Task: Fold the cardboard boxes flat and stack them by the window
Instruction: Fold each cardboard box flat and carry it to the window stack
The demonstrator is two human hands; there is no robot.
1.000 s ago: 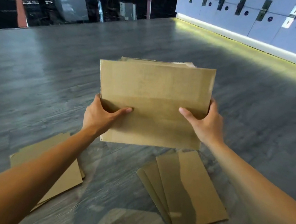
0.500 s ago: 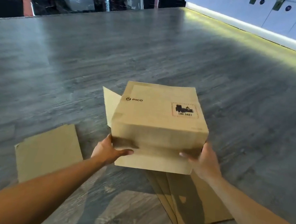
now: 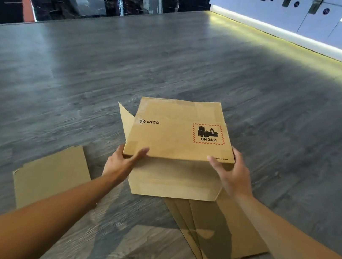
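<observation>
A grey wood floor (image 3: 83,85) runs to far lockers (image 3: 315,20). Over it, the left hand (image 3: 120,161) and right hand (image 3: 231,173) grip a cardboard box (image 3: 175,136) reading "PICO" and "UN 3481". Flat boxes (image 3: 222,237) lie underneath, near right.

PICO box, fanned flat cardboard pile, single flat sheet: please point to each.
PICO box (image 3: 171,138), head view, printed top panel.
Fanned flat cardboard pile (image 3: 223,232), head view, top sheet.
Single flat sheet (image 3: 52,176), head view, its middle.
</observation>
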